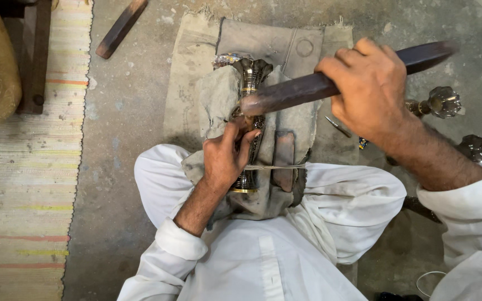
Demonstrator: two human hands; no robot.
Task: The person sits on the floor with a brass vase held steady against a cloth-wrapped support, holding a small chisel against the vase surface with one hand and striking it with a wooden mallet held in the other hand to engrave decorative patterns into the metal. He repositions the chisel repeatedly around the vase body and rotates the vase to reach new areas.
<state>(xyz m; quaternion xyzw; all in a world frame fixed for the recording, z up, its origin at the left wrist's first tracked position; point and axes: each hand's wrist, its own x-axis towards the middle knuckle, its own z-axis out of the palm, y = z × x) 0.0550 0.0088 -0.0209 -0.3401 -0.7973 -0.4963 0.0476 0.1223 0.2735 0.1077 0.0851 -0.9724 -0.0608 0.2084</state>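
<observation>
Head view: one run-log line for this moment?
left hand: pinches tool on metal vase | right hand: grips wooden bat above vase | vase: wrapped in cloth

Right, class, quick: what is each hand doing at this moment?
Left hand: closed, pinching a small tool against the metal vase, which lies on a grey cloth.
Right hand: closed around a dark wooden stick.

The person's left hand (225,159) is curling inward, thumb and fingertips pinching together just ahead of the knuckles, forearm rising from a rolled white cuff. The right hand (370,89) is closing in a full fist, raised higher and well apart, wrist bending back.
</observation>
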